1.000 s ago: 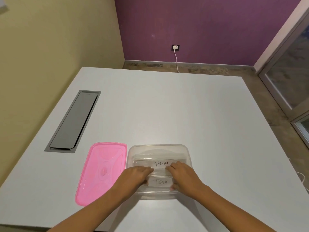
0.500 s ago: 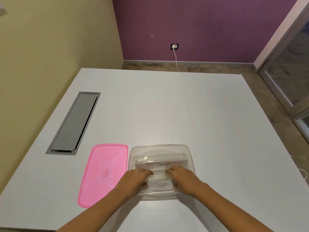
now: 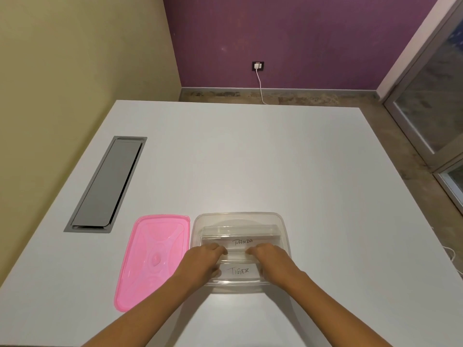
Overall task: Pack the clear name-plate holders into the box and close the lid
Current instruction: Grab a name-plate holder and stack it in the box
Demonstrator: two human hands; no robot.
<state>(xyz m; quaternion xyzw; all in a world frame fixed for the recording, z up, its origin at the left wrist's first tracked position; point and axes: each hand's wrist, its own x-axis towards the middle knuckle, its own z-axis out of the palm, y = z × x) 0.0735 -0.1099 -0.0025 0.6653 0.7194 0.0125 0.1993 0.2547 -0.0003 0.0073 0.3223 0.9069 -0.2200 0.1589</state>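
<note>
Clear box point(image 3: 284, 222), near edge of white table point(image 3: 250, 159): holds name-plate holders "PANDA" point(image 3: 241, 241) and "TIGER" point(image 3: 239, 271), long axes running 9 to 3 o'clock. Left hand point(image 3: 204, 262) and right hand point(image 3: 271, 261) curl onto the TIGER holder's ends, pressing it down. Pink lid point(image 3: 150, 259) lies flat at 9 o'clock of box, just beside it, long axis 12 to 6; left hand nearer, likely fetches it.

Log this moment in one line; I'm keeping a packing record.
stage: packing | both hands, left and right, on TIGER holder in box | PANDA holder behind | pink lid off, left of box
</note>
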